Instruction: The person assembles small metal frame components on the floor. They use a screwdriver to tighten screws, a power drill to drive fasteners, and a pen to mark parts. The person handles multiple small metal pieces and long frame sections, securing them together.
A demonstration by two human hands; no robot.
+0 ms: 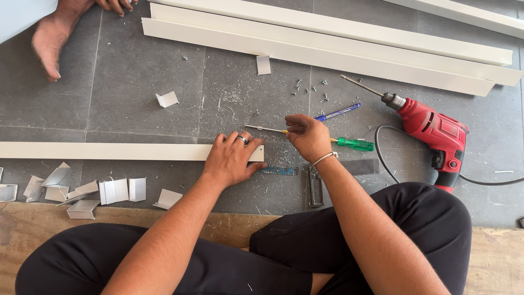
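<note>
The left hand (232,158) lies flat, fingers spread, pressing the right end of a long white metal channel strip (109,151) on the grey floor; the right hand (307,136) pinches a slim yellow-handled screwdriver (265,129) just beyond that end. Judged mid-work: cut white offcuts (87,191) lie nearer the person than the strip, a red electric drill (434,134) idle to its right; no packages, labels or signs visible

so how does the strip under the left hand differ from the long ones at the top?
The strip under the left hand lies level across the frame; the long strips slant down to the right. It lies alone, while they lie side by side as a group. Its right end stops at the hand; theirs end beyond the red drill. All are white and lie on the grey floor.
</note>
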